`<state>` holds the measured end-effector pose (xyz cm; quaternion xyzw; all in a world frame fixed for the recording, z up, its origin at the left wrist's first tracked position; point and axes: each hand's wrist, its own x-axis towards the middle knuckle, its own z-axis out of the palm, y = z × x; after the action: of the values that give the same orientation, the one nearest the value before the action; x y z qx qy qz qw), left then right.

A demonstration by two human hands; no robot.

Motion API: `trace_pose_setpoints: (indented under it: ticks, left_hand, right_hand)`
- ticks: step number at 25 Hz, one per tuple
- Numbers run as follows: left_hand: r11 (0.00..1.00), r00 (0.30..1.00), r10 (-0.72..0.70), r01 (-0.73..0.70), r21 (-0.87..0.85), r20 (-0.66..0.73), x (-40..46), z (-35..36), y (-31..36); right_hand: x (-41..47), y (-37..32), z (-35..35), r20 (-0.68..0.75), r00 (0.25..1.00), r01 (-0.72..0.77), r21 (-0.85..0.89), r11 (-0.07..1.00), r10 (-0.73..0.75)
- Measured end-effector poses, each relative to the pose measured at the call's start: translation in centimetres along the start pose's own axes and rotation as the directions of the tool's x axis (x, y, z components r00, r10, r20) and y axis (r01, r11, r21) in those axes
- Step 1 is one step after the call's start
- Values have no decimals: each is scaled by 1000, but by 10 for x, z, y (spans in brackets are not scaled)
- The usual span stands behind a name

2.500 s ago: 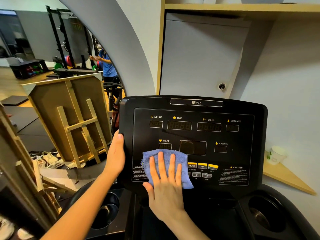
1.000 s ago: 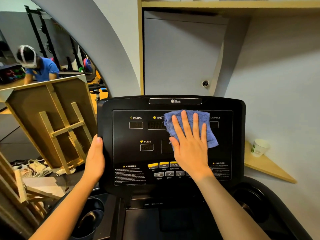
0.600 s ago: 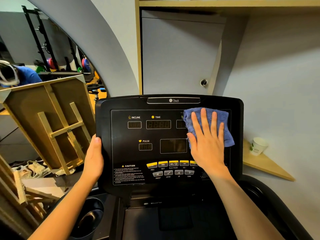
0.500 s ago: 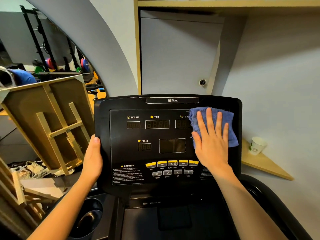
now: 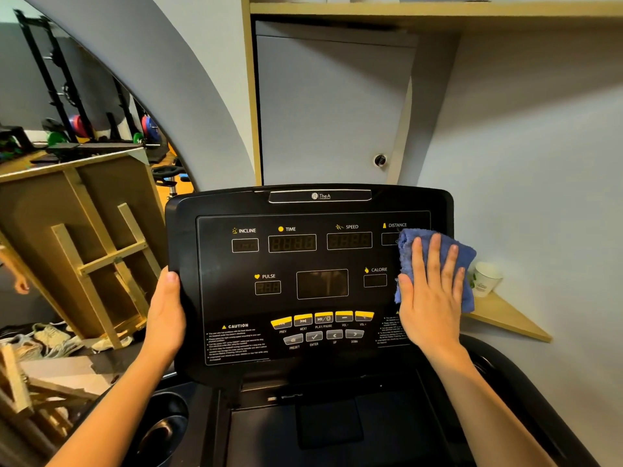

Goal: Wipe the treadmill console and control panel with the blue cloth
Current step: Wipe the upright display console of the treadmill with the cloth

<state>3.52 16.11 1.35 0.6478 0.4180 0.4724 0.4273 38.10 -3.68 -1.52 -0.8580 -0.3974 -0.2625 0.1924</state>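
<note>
Head view: right hand (image 5: pixel 429 298), fingers straight, pressing blue cloth (image 5: pixel 438 264) flat on treadmill console (image 5: pixel 303 203) at right edge, left hand (image 5: pixel 167 315) gripping left rim; risk of cloth sliding off edge, or palm pressing yellow buttons (image 5: pixel 322 317).

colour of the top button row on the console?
Yellow top row of buttons, clearest in the head view.

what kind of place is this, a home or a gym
Most likely a gym. A black treadmill console labelled incline, speed and pulse fills the view, and the arched mirror reflects a black weight rack with coloured plates and an exercise bike.
</note>
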Motion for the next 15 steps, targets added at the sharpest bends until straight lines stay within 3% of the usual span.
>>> trace_pose_setpoints:
  ticks: [15]
  left_hand:
    - [1000,1000,-15,15,10,-23,-5,3,8]
  right_hand:
    - [-97,29,30,129,989,83,-109,991,-69]
